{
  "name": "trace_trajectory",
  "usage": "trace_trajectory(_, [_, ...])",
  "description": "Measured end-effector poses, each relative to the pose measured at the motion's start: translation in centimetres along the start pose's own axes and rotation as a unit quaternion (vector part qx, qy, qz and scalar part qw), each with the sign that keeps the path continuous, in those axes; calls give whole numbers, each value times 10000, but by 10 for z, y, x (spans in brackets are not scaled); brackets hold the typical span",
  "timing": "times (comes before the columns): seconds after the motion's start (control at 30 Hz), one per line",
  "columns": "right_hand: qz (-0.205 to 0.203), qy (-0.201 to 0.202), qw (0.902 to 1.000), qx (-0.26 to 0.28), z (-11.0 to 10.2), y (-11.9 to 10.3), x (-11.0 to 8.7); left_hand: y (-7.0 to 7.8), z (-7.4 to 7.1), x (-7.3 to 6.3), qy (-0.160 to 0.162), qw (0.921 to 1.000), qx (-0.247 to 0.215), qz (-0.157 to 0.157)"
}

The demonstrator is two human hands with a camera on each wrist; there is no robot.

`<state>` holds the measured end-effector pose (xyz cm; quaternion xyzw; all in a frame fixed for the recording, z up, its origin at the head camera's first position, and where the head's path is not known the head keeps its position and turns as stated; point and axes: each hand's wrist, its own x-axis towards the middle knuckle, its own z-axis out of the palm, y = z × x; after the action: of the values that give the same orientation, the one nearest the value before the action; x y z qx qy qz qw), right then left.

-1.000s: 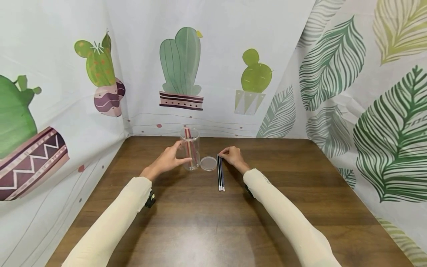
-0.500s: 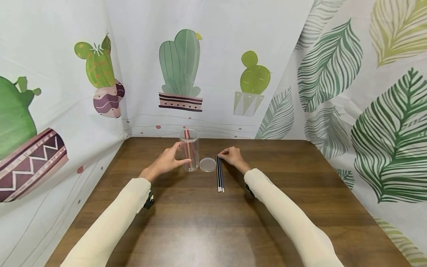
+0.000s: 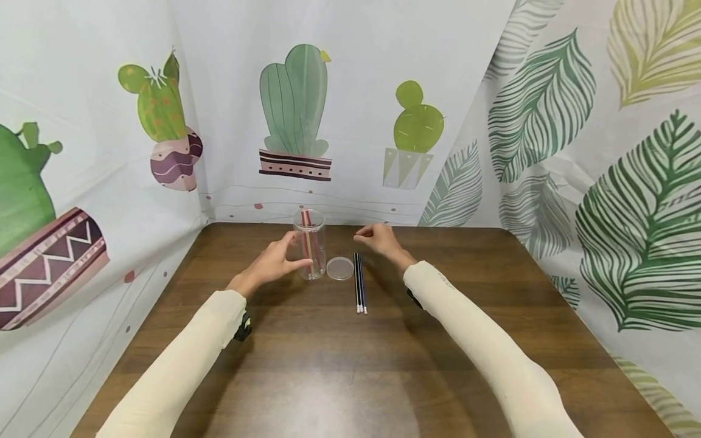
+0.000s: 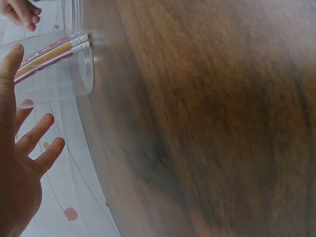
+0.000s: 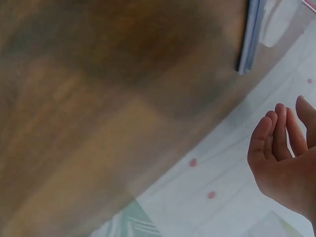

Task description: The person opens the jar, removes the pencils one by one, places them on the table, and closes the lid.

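Note:
In the head view a clear jar (image 3: 317, 249) stands upright with red and yellow pencils (image 3: 308, 243) inside. My left hand (image 3: 274, 260) holds the jar's left side, thumb in front and index finger behind. The left wrist view shows the thumb over the jar wall and the other fingers spread; the pencils' eraser ends (image 4: 81, 40) are at the jar's base. Dark pencils (image 3: 359, 283) lie side by side on the table, white eraser ends toward me. My right hand (image 3: 382, 240) hovers just beyond their far ends, fingers bent loosely with nothing between them.
A round clear lid (image 3: 341, 268) lies flat between the jar and the dark pencils. Brown wooden table (image 3: 328, 365) runs to a back edge just behind the jar. Printed cloth (image 3: 361, 121) with cacti and leaves hangs behind and at the sides.
My right hand has let go of the dark pencils' far ends and lifted up and away from them. The left hand, the jar and the pencils have stayed in place.

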<state>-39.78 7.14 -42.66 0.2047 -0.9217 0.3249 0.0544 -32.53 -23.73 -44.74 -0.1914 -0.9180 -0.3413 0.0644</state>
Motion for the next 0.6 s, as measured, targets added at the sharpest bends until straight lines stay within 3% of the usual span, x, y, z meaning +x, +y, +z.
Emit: trace_trajectory(0.6, [-803,65,9967,63,-29,-58,21,-3,-1,0,-54,9999,-101,24])
